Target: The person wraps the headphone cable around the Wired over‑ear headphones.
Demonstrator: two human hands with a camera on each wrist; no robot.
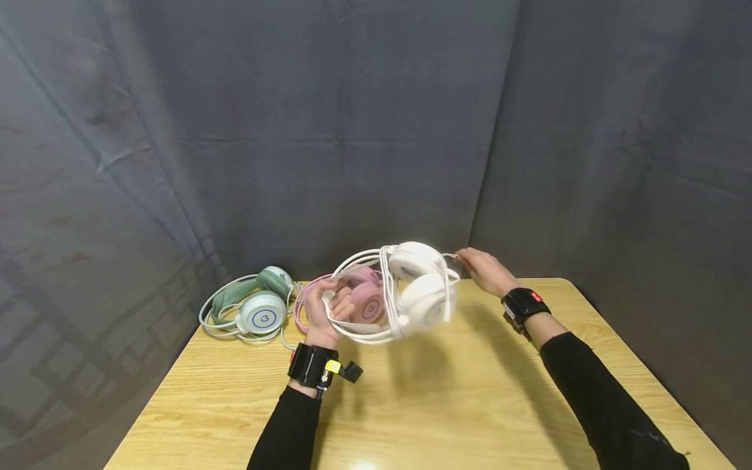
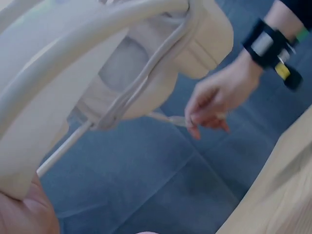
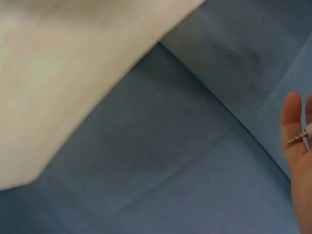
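White headphones hang above the table in the head view, their cable wound in loops round the headband and ear cups. My left hand grips them by the headband side, fingers curled round it. To the right, my right hand pinches the end of the white cable, pulled out from the ear cups. In the right wrist view a metal audio plug pokes out between the fingers of that hand. The left wrist view shows the ear cups close up, with the cable wrapped over them.
Pink headphones lie on the wooden table behind the white pair, partly hidden by it. Green and white headphones with a coiled cable lie at the back left. Grey cloth hangs behind and at both sides.
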